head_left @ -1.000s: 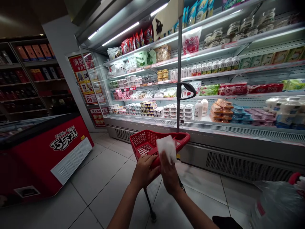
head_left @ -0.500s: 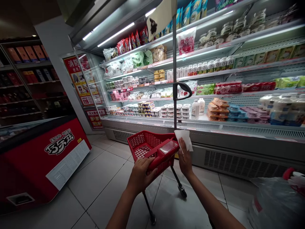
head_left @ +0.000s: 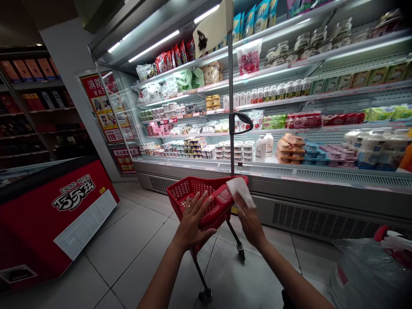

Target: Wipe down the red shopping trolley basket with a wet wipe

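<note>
Holds a white tissue (head_left: 240, 189) under nearly straight, close-set fingers of the right hand (head_left: 252, 224), at the right end of the handle (head_left: 215, 213) of the red shopping cart (head_left: 206, 186). Holds the left hand (head_left: 189, 226) over the handle's left end with fingers spread wide, too close to tell touching from hovering. Faces a refrigerated dairy display case (head_left: 265, 185), with a red chest freezer (head_left: 86, 223) off to the left.

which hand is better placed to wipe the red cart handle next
Probably the right hand: it holds the white cloth at the far end of the red cart handle. The left hand, spread open near the other end, shows no cloth.
</note>
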Motion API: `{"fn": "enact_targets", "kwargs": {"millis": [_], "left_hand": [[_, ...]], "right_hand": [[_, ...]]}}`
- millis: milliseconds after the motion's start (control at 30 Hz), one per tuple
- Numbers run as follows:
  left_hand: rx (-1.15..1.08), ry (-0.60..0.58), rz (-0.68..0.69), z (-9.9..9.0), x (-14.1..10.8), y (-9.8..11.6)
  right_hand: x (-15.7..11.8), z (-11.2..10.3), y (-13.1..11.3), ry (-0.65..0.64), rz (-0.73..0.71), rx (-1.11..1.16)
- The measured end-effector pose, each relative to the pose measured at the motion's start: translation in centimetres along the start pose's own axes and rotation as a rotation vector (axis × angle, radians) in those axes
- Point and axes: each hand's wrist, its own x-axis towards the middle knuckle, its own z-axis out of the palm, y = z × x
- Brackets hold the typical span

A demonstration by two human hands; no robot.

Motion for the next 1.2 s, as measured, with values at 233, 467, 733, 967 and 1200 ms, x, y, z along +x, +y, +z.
{"fn": "enact_targets", "kwargs": {"millis": [233, 467, 733, 967, 1200], "left_hand": [[0.136, 0.076, 0.031, 2.9, 2.0, 3.1], [0.138, 0.055, 0.166, 5.0, 3.2, 3.1], [-0.042, -0.026, 0.087, 6.9, 3.7, 3.9], [-0.038, -0.07, 0.071, 7.4, 1.9, 2.9], [0.067, -0.097, -0.193, 8.9, -3.7, -1.1]], "right_hand": [[1.5, 0.6, -2.4, -0.056, -0.051, 0.085], [0.1, -4.0, -3.1, -0.193, -0.119, 0.016], [0.3, -6.0, -2.4, -0.115, -0.019, -0.096], [-0.4, -6.9, -3.1, -0.176, -0.228, -0.241], [-0.3, -6.7, -0.8, -0.074, -0.071, -0.343]]}}
